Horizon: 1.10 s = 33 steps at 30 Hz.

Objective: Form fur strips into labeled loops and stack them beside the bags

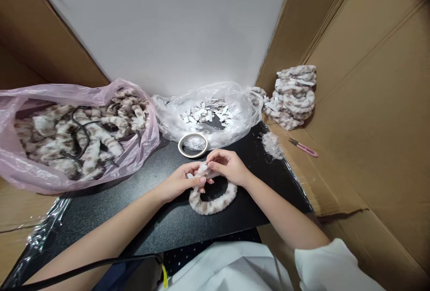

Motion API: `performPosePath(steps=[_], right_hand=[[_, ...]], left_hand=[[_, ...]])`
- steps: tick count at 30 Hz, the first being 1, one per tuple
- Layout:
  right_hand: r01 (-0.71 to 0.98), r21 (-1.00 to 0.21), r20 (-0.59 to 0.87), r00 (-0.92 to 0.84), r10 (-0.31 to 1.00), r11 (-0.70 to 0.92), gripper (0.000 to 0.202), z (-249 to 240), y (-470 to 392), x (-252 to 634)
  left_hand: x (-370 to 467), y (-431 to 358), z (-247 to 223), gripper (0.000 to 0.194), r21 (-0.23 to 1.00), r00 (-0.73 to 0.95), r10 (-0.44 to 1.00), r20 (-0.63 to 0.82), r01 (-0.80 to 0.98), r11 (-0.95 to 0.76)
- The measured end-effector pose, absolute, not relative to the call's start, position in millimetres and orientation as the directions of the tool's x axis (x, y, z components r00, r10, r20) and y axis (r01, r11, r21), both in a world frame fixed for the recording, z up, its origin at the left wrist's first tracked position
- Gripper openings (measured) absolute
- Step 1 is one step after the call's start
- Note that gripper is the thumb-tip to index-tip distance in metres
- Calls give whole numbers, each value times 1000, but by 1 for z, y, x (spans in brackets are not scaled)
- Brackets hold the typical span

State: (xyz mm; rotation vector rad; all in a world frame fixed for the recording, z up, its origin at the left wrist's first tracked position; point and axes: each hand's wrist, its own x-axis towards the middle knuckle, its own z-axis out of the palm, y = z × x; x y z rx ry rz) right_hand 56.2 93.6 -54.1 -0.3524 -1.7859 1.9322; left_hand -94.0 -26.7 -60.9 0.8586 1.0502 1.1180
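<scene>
A fluffy white and brown ring hangs from my two hands low over the black table. My left hand grips its upper left side between thumb and fingers, with a small white tag showing beside the fingers. At the ring's top, my right hand pinches the fluffy material with thumb and fingertips. Just beyond the hands, a roll of tape lies flat on the table.
A pink bag of fluffy pieces stands left. Behind the tape is a clear bag with white tags. At right are stacked fluffy rings, a fluff clump and a pink-handled tool. Cardboard walls both sides.
</scene>
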Motion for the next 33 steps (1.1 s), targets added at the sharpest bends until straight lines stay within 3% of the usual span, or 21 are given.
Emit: performPosePath(steps=[5,9,11,15,21,27,33], right_hand=[[-112,-946,260,-823,505,303,17,-51,93,62],[-91,-923,290,-802,523,374,6,-49,91,64],[-120,-925,302,-809,504,361,8,-48,91,64],[-152,-942,278,-854,440,300,42,-47,89,63],[-116,-968,214,-841,496,221,20,-48,86,61],[-221,-974,154,-792,591,-43,36,-50,90,58],[-186,-982,139,-803,580,-23,33,-50,92,57]], left_hand=[[-92,-26,-60,33,926,88,980,-176,-322,195],[-92,-26,-62,30,928,100,981,-164,-322,188],[-92,-25,-63,28,934,80,984,-160,-311,177],[-92,-25,-61,31,944,66,981,-184,-267,195],[-90,-24,-58,29,945,78,975,-210,-240,222],[-89,-25,-60,35,942,72,976,-207,-253,219],[-90,-26,-62,42,934,94,979,-180,-296,200]])
